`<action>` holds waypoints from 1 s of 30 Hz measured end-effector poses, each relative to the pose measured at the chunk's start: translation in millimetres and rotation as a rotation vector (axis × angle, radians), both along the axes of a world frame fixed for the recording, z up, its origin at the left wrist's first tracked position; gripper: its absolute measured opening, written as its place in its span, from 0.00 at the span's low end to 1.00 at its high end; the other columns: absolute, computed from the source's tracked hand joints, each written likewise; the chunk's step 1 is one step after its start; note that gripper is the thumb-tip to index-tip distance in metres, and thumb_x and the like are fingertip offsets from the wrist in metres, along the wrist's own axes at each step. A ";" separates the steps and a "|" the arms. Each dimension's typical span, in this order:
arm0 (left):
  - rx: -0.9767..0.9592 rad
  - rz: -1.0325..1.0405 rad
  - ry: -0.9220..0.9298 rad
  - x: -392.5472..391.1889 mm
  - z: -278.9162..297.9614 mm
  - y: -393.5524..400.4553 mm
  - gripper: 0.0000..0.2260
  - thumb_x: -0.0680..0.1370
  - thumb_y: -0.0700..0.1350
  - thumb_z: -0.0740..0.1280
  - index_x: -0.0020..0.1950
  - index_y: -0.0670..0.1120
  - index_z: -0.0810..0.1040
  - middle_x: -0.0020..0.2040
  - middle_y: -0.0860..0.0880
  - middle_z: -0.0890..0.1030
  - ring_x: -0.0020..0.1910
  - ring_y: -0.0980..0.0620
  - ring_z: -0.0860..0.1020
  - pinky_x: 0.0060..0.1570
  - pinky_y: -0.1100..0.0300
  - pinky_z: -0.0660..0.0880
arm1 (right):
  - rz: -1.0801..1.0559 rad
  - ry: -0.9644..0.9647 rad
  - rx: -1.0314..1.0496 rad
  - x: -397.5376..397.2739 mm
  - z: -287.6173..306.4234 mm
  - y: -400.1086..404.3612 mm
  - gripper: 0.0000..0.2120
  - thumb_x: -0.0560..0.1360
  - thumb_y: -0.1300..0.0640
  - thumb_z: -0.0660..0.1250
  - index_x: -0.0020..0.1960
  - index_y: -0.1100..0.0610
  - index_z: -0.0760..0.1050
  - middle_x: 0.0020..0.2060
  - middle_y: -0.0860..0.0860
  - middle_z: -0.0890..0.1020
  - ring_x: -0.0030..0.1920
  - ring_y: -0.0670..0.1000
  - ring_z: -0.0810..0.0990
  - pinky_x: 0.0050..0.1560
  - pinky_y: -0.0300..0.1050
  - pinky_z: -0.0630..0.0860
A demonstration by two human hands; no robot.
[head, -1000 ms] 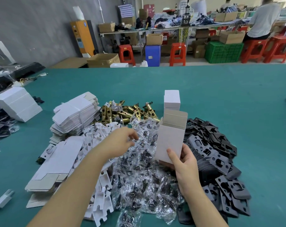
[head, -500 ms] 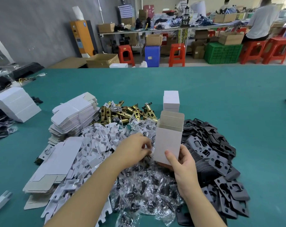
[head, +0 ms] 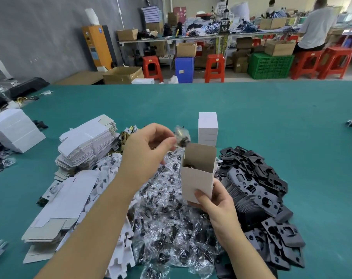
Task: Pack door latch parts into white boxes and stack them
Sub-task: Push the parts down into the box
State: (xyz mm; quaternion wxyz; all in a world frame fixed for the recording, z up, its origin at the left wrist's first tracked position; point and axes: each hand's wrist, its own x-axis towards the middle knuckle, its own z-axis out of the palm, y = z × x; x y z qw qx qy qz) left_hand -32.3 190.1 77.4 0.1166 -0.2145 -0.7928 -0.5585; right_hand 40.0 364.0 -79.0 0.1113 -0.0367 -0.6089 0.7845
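- Hands are both busy: the right hand (head: 217, 200) grips an open white box (head: 198, 174) from below, thumb across its front face, holding it upright above the heap of bagged screws (head: 171, 218).
- Left hand (head: 149, 148), which half a second ago was down among those bags just left of the box, has risen and now pinches one small clear bag (head: 182, 137) at its fingertips, just above and to the left of the box's open top.
- Something dark, maybe brass, already lies inside the box, though the inside is too shadowed to tell what.
- That lift means the pick is finished; my guess is the bag goes into the box next, then a black plate (head: 271, 200) from the pile to the right of the right hand.
- Beyond the held box stands a short stack of closed white boxes (head: 208, 127), where this one should end up once shut.
- Flat unfolded cartons (head: 86, 146) sit left of the left hand on the green table (head: 271, 121).
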 end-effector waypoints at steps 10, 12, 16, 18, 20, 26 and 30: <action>-0.542 -0.009 0.097 16.6 -7.8 28.4 0.03 0.77 0.47 0.73 0.45 0.55 0.84 0.43 0.59 0.77 0.44 0.64 0.73 0.44 0.61 0.71 | 0.020 -0.006 0.007 2.5 2.4 0.3 0.18 0.71 0.46 0.76 0.60 0.44 0.81 0.53 0.54 0.85 0.55 0.64 0.83 0.52 0.74 0.80; -0.579 0.014 0.129 18.1 -6.6 30.9 0.03 0.78 0.47 0.72 0.47 0.55 0.85 0.45 0.58 0.79 0.47 0.59 0.75 0.49 0.55 0.76 | 0.023 -0.009 0.002 2.3 2.8 0.0 0.18 0.72 0.47 0.76 0.60 0.45 0.81 0.53 0.55 0.85 0.55 0.66 0.83 0.52 0.75 0.79; -0.629 0.011 0.181 20.6 -3.5 37.0 0.04 0.80 0.47 0.71 0.50 0.53 0.86 0.47 0.56 0.80 0.48 0.54 0.78 0.51 0.51 0.76 | 0.032 -0.007 0.012 2.3 3.2 0.2 0.17 0.72 0.49 0.75 0.61 0.46 0.81 0.53 0.56 0.84 0.55 0.67 0.82 0.52 0.75 0.79; -0.639 0.002 0.187 20.6 -2.8 38.4 0.05 0.80 0.47 0.70 0.51 0.53 0.86 0.48 0.56 0.81 0.48 0.54 0.78 0.51 0.51 0.76 | 0.030 -0.009 0.005 2.4 3.8 0.2 0.18 0.71 0.47 0.75 0.61 0.45 0.81 0.53 0.56 0.84 0.56 0.66 0.82 0.53 0.75 0.79; -0.652 -0.009 0.176 19.8 -2.4 38.5 0.05 0.81 0.47 0.69 0.51 0.53 0.86 0.48 0.56 0.81 0.49 0.54 0.78 0.52 0.51 0.76 | 0.026 -0.015 -0.003 1.9 3.7 0.3 0.18 0.71 0.47 0.75 0.60 0.45 0.81 0.53 0.55 0.84 0.56 0.65 0.82 0.54 0.74 0.79; -0.724 -0.014 0.119 18.2 -2.4 36.7 0.07 0.82 0.49 0.66 0.54 0.54 0.85 0.48 0.57 0.84 0.48 0.56 0.79 0.51 0.53 0.78 | 0.031 -0.023 0.003 0.8 2.2 0.2 0.16 0.72 0.49 0.74 0.60 0.45 0.81 0.54 0.55 0.85 0.56 0.62 0.83 0.54 0.72 0.80; -0.808 -0.067 0.123 18.8 -3.0 34.2 0.10 0.82 0.48 0.64 0.56 0.54 0.84 0.49 0.56 0.84 0.49 0.54 0.79 0.52 0.53 0.78 | 0.034 -0.018 -0.001 1.5 2.9 0.3 0.15 0.74 0.52 0.74 0.60 0.44 0.81 0.53 0.55 0.85 0.56 0.62 0.84 0.54 0.72 0.80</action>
